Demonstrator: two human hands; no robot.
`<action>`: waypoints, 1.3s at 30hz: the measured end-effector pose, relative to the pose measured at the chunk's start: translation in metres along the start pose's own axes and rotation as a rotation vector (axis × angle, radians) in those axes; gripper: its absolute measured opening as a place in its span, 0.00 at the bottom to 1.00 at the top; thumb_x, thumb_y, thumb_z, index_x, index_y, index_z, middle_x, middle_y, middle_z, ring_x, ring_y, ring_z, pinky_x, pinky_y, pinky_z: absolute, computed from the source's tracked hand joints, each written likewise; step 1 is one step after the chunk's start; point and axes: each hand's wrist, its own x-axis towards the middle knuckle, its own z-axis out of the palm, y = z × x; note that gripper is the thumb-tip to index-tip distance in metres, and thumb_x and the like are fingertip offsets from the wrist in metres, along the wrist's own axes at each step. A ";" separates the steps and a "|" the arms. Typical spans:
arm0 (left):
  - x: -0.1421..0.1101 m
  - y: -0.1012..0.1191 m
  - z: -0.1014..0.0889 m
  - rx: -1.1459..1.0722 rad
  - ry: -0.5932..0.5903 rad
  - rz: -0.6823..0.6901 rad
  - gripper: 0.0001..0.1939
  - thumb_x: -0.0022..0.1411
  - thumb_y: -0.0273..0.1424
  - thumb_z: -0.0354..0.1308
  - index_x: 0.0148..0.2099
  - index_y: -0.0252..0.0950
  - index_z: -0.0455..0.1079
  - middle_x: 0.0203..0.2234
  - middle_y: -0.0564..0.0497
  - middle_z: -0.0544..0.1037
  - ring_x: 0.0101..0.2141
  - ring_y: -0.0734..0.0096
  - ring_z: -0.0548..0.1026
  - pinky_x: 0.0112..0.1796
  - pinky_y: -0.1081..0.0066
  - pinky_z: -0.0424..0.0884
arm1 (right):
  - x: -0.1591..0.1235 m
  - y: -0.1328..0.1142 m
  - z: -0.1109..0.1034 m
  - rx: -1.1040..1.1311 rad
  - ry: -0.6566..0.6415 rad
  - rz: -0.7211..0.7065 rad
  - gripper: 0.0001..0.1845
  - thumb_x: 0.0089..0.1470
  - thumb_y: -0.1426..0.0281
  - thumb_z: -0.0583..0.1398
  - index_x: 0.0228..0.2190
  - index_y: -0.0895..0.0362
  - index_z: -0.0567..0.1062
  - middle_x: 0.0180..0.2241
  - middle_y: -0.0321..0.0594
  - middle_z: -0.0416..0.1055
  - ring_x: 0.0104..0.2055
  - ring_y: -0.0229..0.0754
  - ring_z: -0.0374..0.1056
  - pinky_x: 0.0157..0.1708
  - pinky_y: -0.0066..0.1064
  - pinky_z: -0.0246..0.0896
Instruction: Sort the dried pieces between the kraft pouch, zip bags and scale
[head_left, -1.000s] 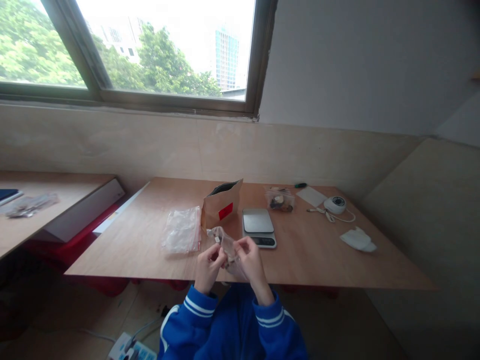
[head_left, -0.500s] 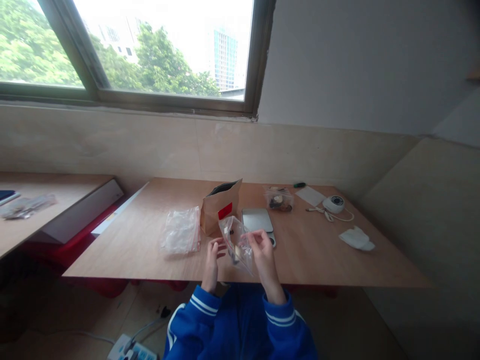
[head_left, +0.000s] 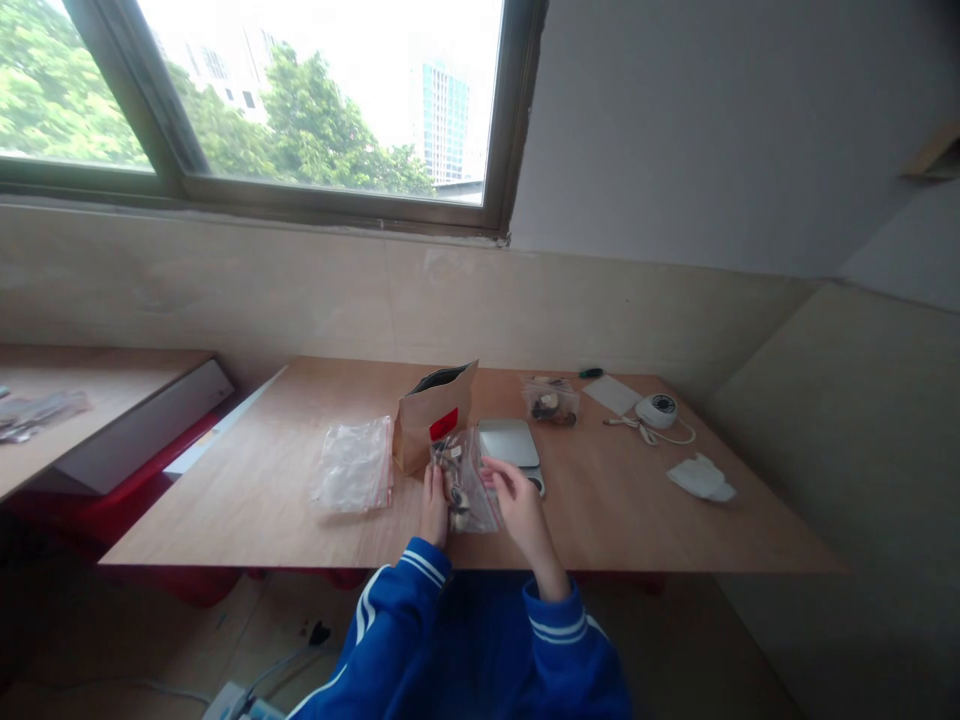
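Note:
Between my hands, over the front of the table, is a clear zip-lock bag (head_left: 466, 500) with small dark and pale pieces inside; I cannot make out what they are. My left hand (head_left: 434, 508) is closed at the bag's left side. The right edge, with its reddish seal line, is pinched in the fingers of my right hand (head_left: 519, 500). Just behind the bag stands an open brown paper pouch (head_left: 420, 430) with a red label. A small silver scale (head_left: 510, 442) lies behind my right hand, partly covered by it.
Flat clear zip bags (head_left: 352, 465) are stacked on the left. Behind the scale sits a filled clear bag (head_left: 551, 402). Farther right are a white dome camera (head_left: 657, 410) with its cable, white paper (head_left: 611, 394), a green-handled tool (head_left: 591, 373) and a crumpled tissue (head_left: 702, 478).
My left hand has moved in from beside the bag to its left side. The bag has turned flatter and its pieces have shifted. The whole view has swung slightly.

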 end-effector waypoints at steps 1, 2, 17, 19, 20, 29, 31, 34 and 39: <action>0.002 -0.001 0.001 0.014 0.060 -0.016 0.30 0.61 0.51 0.45 0.58 0.38 0.59 0.59 0.44 0.63 0.62 0.61 0.55 0.59 0.62 0.54 | 0.003 0.004 0.001 -0.012 -0.019 0.002 0.16 0.55 0.63 0.54 0.40 0.56 0.75 0.40 0.45 0.75 0.39 0.45 0.72 0.43 0.38 0.68; 0.004 -0.002 0.001 0.031 0.113 -0.029 0.29 0.61 0.50 0.46 0.58 0.39 0.59 0.59 0.44 0.64 0.62 0.61 0.55 0.60 0.62 0.53 | 0.007 0.009 0.002 -0.029 -0.022 0.011 0.16 0.55 0.65 0.54 0.40 0.57 0.76 0.39 0.45 0.76 0.38 0.45 0.72 0.42 0.38 0.68; 0.006 -0.014 0.002 0.003 0.047 0.089 0.21 0.60 0.46 0.50 0.49 0.38 0.65 0.48 0.46 0.73 0.51 0.64 0.68 0.53 0.65 0.62 | 0.041 0.062 0.017 -0.053 -0.181 0.128 0.19 0.46 0.64 0.63 0.41 0.58 0.74 0.40 0.45 0.76 0.43 0.48 0.72 0.46 0.41 0.64; 0.005 -0.014 0.002 0.010 0.061 0.077 0.20 0.60 0.47 0.49 0.46 0.38 0.63 0.43 0.47 0.74 0.46 0.67 0.71 0.49 0.67 0.64 | 0.041 0.064 0.018 -0.038 -0.189 0.126 0.19 0.46 0.63 0.63 0.41 0.58 0.74 0.41 0.45 0.76 0.43 0.48 0.72 0.46 0.41 0.64; 0.004 -0.014 0.002 0.022 0.071 0.071 0.19 0.60 0.48 0.49 0.43 0.38 0.63 0.38 0.49 0.74 0.43 0.68 0.72 0.46 0.68 0.66 | 0.042 0.065 0.019 -0.027 -0.196 0.131 0.19 0.46 0.63 0.63 0.41 0.58 0.74 0.40 0.46 0.76 0.43 0.49 0.72 0.46 0.41 0.64; 0.006 -0.020 0.002 0.057 0.035 0.109 0.18 0.58 0.48 0.51 0.37 0.38 0.60 0.31 0.51 0.71 0.36 0.69 0.71 0.41 0.68 0.66 | 0.045 0.068 0.023 0.035 -0.215 0.163 0.18 0.47 0.61 0.62 0.39 0.58 0.76 0.39 0.46 0.77 0.42 0.49 0.72 0.45 0.40 0.64; 0.007 -0.019 0.002 0.058 0.021 0.139 0.17 0.59 0.47 0.50 0.38 0.38 0.61 0.32 0.50 0.71 0.37 0.69 0.71 0.42 0.68 0.66 | 0.045 0.067 0.023 0.055 -0.236 0.163 0.19 0.46 0.61 0.63 0.40 0.58 0.75 0.40 0.45 0.76 0.43 0.48 0.72 0.46 0.39 0.64; 0.006 -0.017 0.003 0.062 -0.005 0.154 0.16 0.59 0.46 0.50 0.39 0.38 0.62 0.33 0.49 0.72 0.38 0.69 0.72 0.44 0.68 0.65 | 0.046 0.064 0.022 0.063 -0.269 0.167 0.19 0.45 0.61 0.64 0.39 0.58 0.76 0.38 0.45 0.77 0.42 0.48 0.72 0.45 0.38 0.64; 0.006 -0.018 0.003 0.117 -0.002 0.130 0.16 0.60 0.46 0.49 0.39 0.38 0.62 0.34 0.49 0.73 0.37 0.68 0.72 0.43 0.67 0.65 | 0.044 0.064 0.022 0.069 -0.233 0.191 0.18 0.44 0.60 0.63 0.35 0.60 0.77 0.34 0.45 0.77 0.40 0.49 0.72 0.43 0.38 0.65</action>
